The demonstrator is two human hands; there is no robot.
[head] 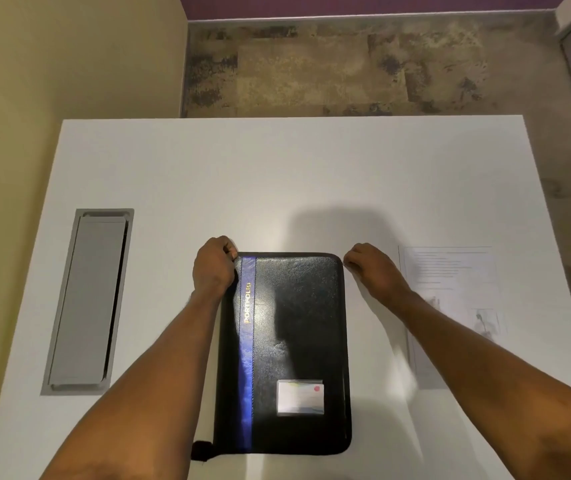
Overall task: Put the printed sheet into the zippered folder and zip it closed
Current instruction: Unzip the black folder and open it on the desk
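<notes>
A black zippered folder (297,341) with a blue stripe and gold lettering lies closed on the white table (277,174), a card pocket near its lower right. My left hand (213,268) grips the folder's far left corner. At the far right corner, my right hand (368,266) has its fingers pinched together; whether it holds the zipper pull is hidden. The printed sheet (457,306) lies flat on the table to the right of the folder, partly under my right forearm.
A grey cable hatch (86,303) is set into the table at the left. A beige wall (52,57) stands left of the table, and mottled floor (346,71) lies beyond its far edge. A dark strap (202,450) sticks out at the folder's near left corner.
</notes>
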